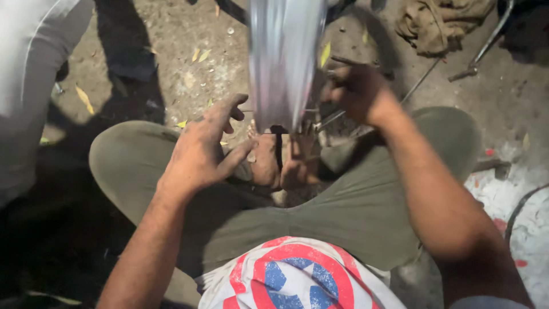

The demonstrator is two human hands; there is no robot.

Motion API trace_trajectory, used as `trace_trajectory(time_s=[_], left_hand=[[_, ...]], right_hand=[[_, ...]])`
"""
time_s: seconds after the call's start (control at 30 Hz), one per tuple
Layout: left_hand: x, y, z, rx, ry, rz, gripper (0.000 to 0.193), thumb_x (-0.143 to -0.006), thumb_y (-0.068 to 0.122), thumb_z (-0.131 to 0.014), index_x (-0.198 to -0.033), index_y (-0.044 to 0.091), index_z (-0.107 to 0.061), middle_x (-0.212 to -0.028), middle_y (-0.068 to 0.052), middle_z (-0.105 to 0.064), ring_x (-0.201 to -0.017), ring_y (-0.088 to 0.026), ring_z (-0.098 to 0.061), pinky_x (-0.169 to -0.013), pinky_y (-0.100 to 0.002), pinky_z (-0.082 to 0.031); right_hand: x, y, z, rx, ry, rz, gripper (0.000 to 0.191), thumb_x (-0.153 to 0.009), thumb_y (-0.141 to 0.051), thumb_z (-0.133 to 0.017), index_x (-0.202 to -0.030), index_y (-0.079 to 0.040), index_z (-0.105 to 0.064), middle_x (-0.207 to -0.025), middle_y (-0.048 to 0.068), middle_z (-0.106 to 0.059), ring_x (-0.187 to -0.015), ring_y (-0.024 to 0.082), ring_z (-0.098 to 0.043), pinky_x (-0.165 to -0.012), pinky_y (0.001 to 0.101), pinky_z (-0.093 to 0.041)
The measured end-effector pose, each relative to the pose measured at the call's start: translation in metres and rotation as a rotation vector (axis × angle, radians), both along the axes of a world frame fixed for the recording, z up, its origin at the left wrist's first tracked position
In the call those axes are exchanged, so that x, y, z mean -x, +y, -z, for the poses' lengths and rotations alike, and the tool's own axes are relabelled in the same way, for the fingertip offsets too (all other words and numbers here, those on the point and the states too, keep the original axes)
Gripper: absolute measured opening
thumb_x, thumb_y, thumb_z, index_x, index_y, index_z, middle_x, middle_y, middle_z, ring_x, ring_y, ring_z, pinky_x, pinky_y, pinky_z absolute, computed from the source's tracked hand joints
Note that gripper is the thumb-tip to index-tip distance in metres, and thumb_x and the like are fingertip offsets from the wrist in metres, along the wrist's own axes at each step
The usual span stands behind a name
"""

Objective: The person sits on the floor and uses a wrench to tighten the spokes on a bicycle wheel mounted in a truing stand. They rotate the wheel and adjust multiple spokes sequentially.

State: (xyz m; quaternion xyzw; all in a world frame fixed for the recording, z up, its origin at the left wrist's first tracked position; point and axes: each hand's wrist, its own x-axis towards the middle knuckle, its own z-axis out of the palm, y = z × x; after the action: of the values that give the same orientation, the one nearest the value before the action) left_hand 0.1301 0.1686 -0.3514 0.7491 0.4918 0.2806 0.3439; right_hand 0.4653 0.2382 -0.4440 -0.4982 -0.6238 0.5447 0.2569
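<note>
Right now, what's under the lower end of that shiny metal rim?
Under the shiny metal rim are the person's bare feet and thin spokes, near the right hand. The rim covers the ground behind it.

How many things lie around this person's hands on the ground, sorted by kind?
Shiny metal rim between the left hand and right hand: 1
Thin spokes: several, exact count unclear
Crumpled cloth: 1
Metal tool: 1
Total: 3 clearly countable things, plus the spokes

Outdoor repair spot: dirt ground (171, 34), greasy rag (440, 23), scattered metal tools (474, 57).
</note>
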Motion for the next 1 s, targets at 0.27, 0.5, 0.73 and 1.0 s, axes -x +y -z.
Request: trace_trajectory(time_s=[0.27,0.5,0.73,1.0], left_hand=[[-0.046,0.021,0.04,0.353,0.231,-0.005,0.046,-0.079,0.03,-0.088,-0.112,0.003,-0.069,-0.085,-0.017,-0.071,-0.067,-0.029,-0.07,-0.066,-0.042,-0.055],[-0.065,0.028,0.06,0.182,0.087,0.042,0.049,-0.078,0.023,-0.085,-0.118,0.002,-0.067,-0.097,-0.017,-0.071,-0.069,-0.034,-0.07,-0.065,-0.042,-0.056],[-0.06,0.033,0.063,-0.048,0.072,0.118,0.035,-0.079,0.02,-0.084,-0.11,0.008,-0.072,-0.107,-0.015,-0.071,-0.09,-0.037,-0.07,-0.075,-0.044,-0.058],[-0.064,0.04,0.058,-0.06,0.088,0.127,0.026,-0.087,0.016,-0.079,-0.111,0.009,-0.071,-0.112,-0.015,-0.07,-0.095,-0.037,-0.069,-0.075,-0.046,-0.057]], right_hand=[[-0.013,-0.007,0.077,-0.848,-0.511,-0.25,0.043,-0.082,-0.032,-0.079,-0.106,0.002,-0.071,-0.094,0.018,-0.068,-0.083,0.038,-0.066,-0.077,0.0467,-0.055],[-0.016,0.008,0.072,-0.395,-0.488,-0.262,0.041,-0.083,-0.041,-0.078,-0.102,-0.005,-0.074,-0.092,0.019,-0.07,-0.087,0.039,-0.068,-0.078,0.0488,-0.054],[-0.003,0.021,0.039,-0.157,-0.526,-0.302,0.041,-0.083,-0.039,-0.074,-0.108,-0.007,-0.075,-0.098,0.021,-0.072,-0.093,0.04,-0.069,-0.082,0.0506,-0.054],[-0.01,0.022,0.056,-0.334,-0.578,-0.353,0.035,-0.088,-0.034,-0.076,-0.109,-0.006,-0.075,-0.093,0.02,-0.071,-0.086,0.039,-0.068,-0.075,0.0495,-0.054]])
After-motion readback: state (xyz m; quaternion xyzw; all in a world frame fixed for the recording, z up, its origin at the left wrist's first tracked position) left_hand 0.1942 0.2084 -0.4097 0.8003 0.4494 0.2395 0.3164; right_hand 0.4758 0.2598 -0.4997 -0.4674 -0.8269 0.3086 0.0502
